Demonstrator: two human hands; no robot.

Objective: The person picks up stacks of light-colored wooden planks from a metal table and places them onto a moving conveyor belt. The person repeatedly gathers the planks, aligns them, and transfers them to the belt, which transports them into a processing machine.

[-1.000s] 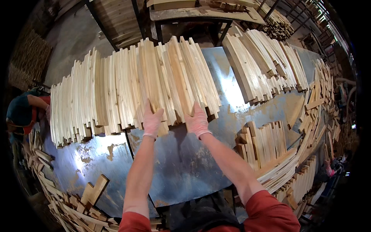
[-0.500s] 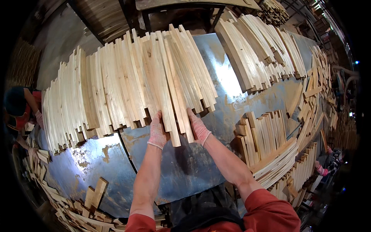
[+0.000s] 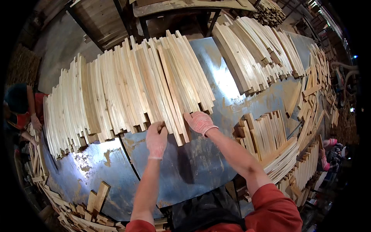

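A long row of pale wooden strips (image 3: 116,89) lies side by side on a metal-topped table (image 3: 185,170). Two of the strips (image 3: 178,127) stick out toward me past the others. I wear pale, pinkish work gloves. On the left of the protruding strips, my left hand (image 3: 156,141) has its fingers bent around the near end of a strip, with the fingertips partly hidden. On their right side, my right hand (image 3: 201,123) grips near a strip's end, its fingers curled together.
Another batch of strips (image 3: 255,58) lies at the far right, with a shorter stack (image 3: 266,131) nearer. Loose offcuts (image 3: 96,199) pile up at the lower left. One co-worker (image 3: 23,106) is at the left edge, another (image 3: 334,154) at the right. A bench (image 3: 193,8) stands behind.
The gap between the protruding strips has narrowed. My left hand has shifted slightly left and lower, its fingers now bent. The right hand has moved up, from flat beside the strips to curled.
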